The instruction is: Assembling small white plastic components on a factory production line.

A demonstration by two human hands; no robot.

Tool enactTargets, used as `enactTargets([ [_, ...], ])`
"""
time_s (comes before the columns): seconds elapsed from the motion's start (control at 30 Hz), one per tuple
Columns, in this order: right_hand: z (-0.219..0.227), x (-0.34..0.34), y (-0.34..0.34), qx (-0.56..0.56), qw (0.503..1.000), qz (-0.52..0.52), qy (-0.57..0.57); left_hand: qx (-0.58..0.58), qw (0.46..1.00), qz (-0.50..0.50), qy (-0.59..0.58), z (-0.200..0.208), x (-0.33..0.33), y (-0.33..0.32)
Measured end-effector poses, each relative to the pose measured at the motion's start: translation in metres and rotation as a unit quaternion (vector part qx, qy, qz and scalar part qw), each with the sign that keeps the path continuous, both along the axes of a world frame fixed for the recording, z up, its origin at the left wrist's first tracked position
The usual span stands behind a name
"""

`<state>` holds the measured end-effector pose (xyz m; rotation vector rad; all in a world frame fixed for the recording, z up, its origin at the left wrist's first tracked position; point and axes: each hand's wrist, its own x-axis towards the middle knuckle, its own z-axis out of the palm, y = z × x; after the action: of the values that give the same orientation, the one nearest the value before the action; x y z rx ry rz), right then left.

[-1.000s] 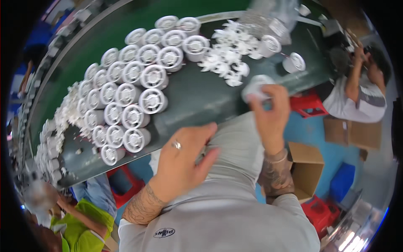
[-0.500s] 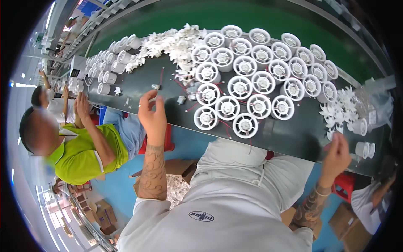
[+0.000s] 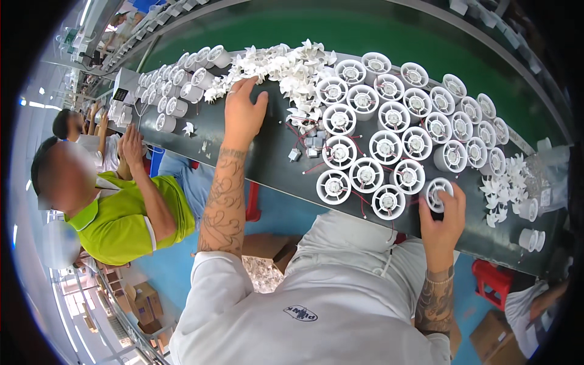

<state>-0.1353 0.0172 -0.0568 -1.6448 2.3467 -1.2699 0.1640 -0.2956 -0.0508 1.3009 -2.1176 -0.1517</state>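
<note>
- White housing (image 3: pixel 439 194), one: at the table's near edge, right of the grouped housings; whether it rests on the surface or is lifted, cannot tell.
- Right hand (image 3: pixel 443 222), one: clamped on that housing, thumb and fingers at opposite sides of the rim.
- Handling, as judged: grip best kept on the outer wall, light and even, with the spokes unpressed and trailing wires free of the fingers.
- Left hand (image 3: pixel 246 112), one: fingers spread, thumb apart, at the near edge of the bladed pieces (image 3: pixel 298 70); contact cannot be told. Taking from the loose edge would likely disturb the heap least.
- Appearance of housing: round, white, face tilted up; ring rim, radial spokes, central hub.
- Grouped housings (image 3: pixel 385 148), many: same pattern, faces up, left of and beyond the right hand.
- Small grey motors (image 3: pixel 314 141), several, with thin red wires, left of the group.
- Second bladed heap (image 3: pixel 505 182), white, far right, beside a clear plastic bag (image 3: pixel 544 173).
- Dark green table (image 3: pixel 274 161), beneath all.
- Co-worker (image 3: pixel 134 213), yellow-green shirt, to the left.
</note>
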Motion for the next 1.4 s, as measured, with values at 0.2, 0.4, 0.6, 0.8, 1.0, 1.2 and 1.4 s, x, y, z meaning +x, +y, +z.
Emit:
enactTargets([
  [0.2, -0.009, 0.003, 0.024, -0.031, 0.999, 0.028, 0.014, -0.039, 0.987, 0.073, -0.139, 0.004, 0.010, -0.026],
  [0.4, -0.045, -0.024, 0.050, -0.060, 0.986, -0.012, 0.156, 0.030, 0.988, 0.093, -0.119, -0.008, -0.041, -0.022],
  [0.6, -0.004, -0.001, 0.038, -0.014, 0.994, 0.030, 0.104, 0.002, 0.993, 0.113, -0.044, 0.016, -0.010, -0.009],
  [0.8, 0.009, 0.008, 0.036, 0.035, 0.997, -0.007, 0.075, -0.015, 0.995, 0.099, 0.016, 0.017, -0.006, -0.012],
  [1.0, 0.000, 0.002, 0.038, -0.006, 0.994, -0.002, 0.111, 0.017, 0.993, 0.077, 0.085, 0.016, 0.004, -0.016],
  [1.2, -0.001, 0.004, 0.045, -0.060, 0.985, -0.006, 0.159, -0.026, 0.979, 0.076, 0.188, 0.016, -0.004, -0.001],
  [1.4, -0.005, 0.002, 0.050, -0.040, 0.985, -0.004, 0.169, -0.006, 0.974, 0.058, 0.218, 0.002, -0.007, -0.013],
])
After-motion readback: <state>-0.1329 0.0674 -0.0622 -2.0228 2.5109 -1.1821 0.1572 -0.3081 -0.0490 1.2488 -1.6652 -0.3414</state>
